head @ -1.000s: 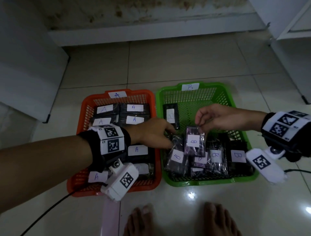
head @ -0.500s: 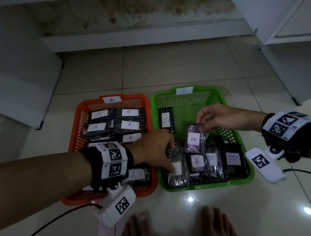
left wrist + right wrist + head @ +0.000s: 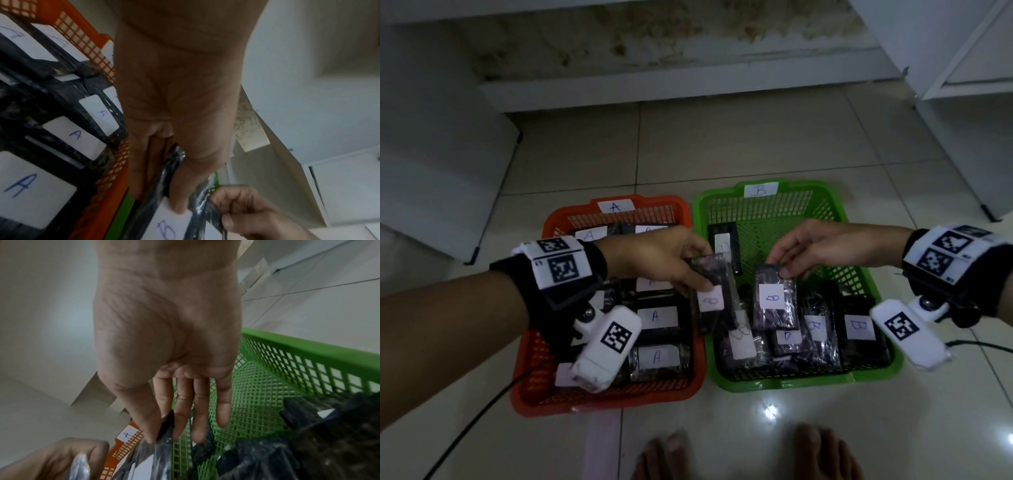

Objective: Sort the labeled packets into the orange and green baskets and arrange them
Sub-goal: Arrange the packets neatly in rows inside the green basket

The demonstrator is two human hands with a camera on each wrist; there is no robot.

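Observation:
Two baskets stand side by side on the floor: an orange basket (image 3: 544, 394) tagged A, full of dark packets labeled A, and a green basket (image 3: 876, 373) tagged B with packets labeled B heaped at its near end. My left hand (image 3: 681, 270) pinches a dark B packet (image 3: 710, 294) lifted over the green basket's left wall; the thumb presses its white label (image 3: 164, 216). My right hand (image 3: 791, 260) pinches the top edge of another B packet (image 3: 774, 301), held upright above the heap. One dark packet (image 3: 724, 243) lies alone at the basket's far left.
White cabinets (image 3: 431, 154) stand at left and a white cabinet (image 3: 969, 102) at the right, with a low step (image 3: 671, 85) behind the baskets. My bare feet (image 3: 750, 455) are on the tiled floor just in front. A black cable (image 3: 469, 425) trails at lower left.
My left hand has lifted a B packet out of the heap and raised it toward the right hand. The right hand keeps holding its packet, nearly still.

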